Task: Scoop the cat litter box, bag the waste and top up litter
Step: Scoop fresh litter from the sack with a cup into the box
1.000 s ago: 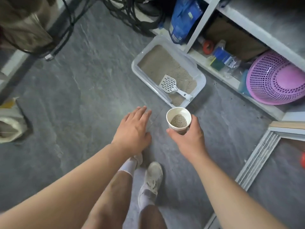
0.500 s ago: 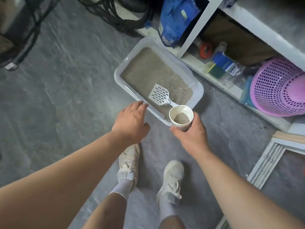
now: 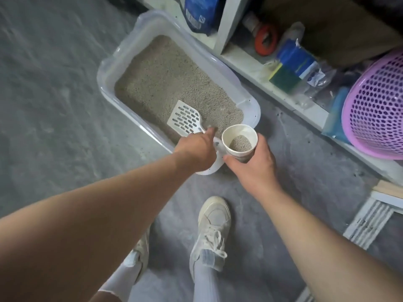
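A translucent white litter box (image 3: 108, 68) full of grey-beige litter lies on the grey floor. A white slotted scoop (image 3: 185, 120) rests on the litter at the near end. My left hand (image 3: 196, 150) covers the scoop's handle, with fingers curled round it. Just to the right, my right hand (image 3: 254, 168) grips a white paper cup (image 3: 239, 132) upright over the box's near corner. The cup holds a small amount of litter.
A white shelf unit (image 3: 250, 62) stands right behind the box, with a blue bag (image 3: 200, 12), a sponge pack (image 3: 292, 68) and a pink perforated basket (image 3: 375, 105). My white shoes (image 3: 214, 225) stand on the floor below the box. White frames (image 3: 368, 221) lie at right.
I have stepped closer to the litter box. My left hand went from hovering open to closing on the scoop handle. My right hand brought the cup to the box's near corner.
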